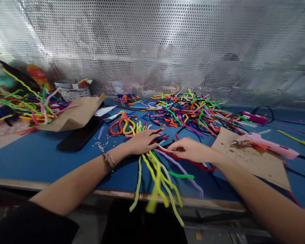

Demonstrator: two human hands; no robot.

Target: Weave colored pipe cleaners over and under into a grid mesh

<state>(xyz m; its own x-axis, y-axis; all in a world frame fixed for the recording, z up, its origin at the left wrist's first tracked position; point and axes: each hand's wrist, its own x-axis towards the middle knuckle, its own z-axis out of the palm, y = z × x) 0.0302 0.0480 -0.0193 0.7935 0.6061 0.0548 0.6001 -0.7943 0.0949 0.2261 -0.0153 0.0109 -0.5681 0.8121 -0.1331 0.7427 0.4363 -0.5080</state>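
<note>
My left hand (141, 141) lies palm down, fingers stretched out, over a bunch of fuzzy pipe cleaners at the front of the table. From under it, yellow pipe cleaners (157, 179) fan out past the table edge, beside a lilac pipe cleaner (184, 168) and a green pipe cleaner (182, 175). My right hand (190, 150) pinches a white pipe cleaner (163, 148) between thumb and fingers; its other end runs to my left fingertips. Red pipe cleaners (202, 166) lie beneath my right hand. The middle of the bunch is hidden by my left hand.
A pink glue gun (269, 144) rests on a cardboard piece (259, 166) at right. Behind lies a large pipe cleaner pile (185, 110) before a perforated metal panel (147, 40). At left are a black phone-like slab (76, 137), brown paper (75, 113) and a basket (72, 91).
</note>
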